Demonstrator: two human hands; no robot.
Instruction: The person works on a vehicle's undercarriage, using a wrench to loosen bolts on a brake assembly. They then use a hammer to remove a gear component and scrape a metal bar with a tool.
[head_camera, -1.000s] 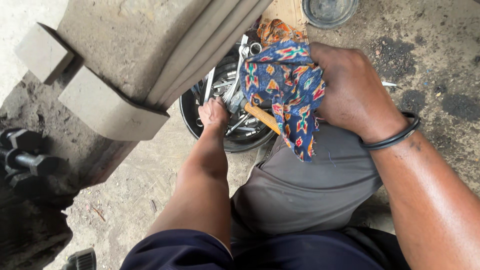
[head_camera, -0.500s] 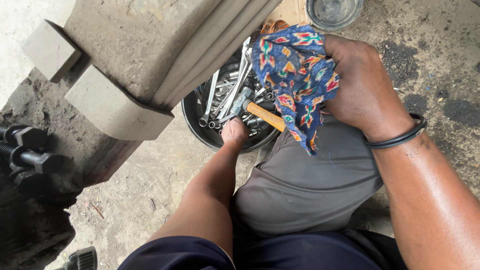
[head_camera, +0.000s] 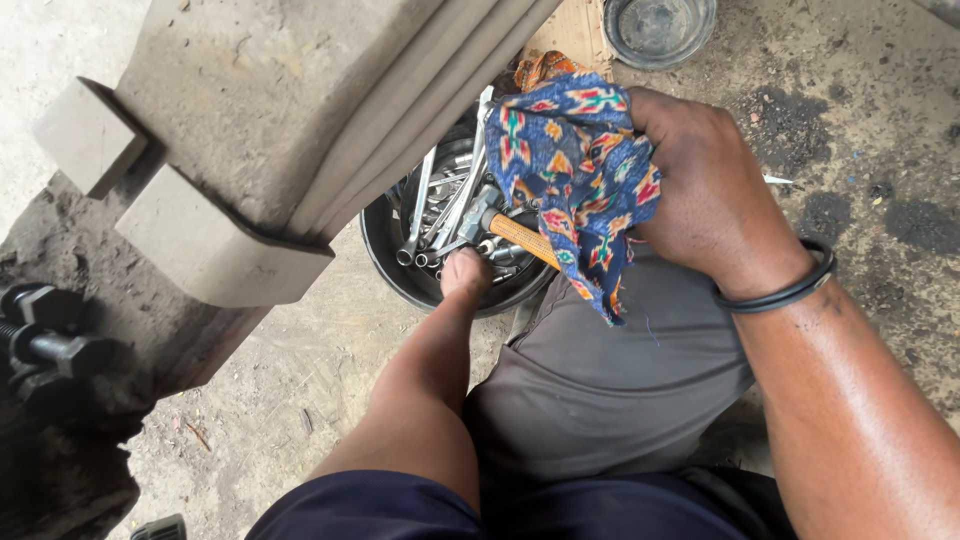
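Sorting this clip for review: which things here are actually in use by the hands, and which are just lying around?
In use:
- left hand reaching into the black tool bowl
- wrenches and wooden-handled hammer inside it
- right hand gripping the patterned blue cloth

Lying about:
- round metal dish at the top
- large bolts at left
- dusty metal body overhead

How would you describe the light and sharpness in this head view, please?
Head view: soft, even daylight; a sheen on the right forearm; deep shadow at the lower left around the large bolts; the patterned cloth and the wrenches in the bowl look sharp.
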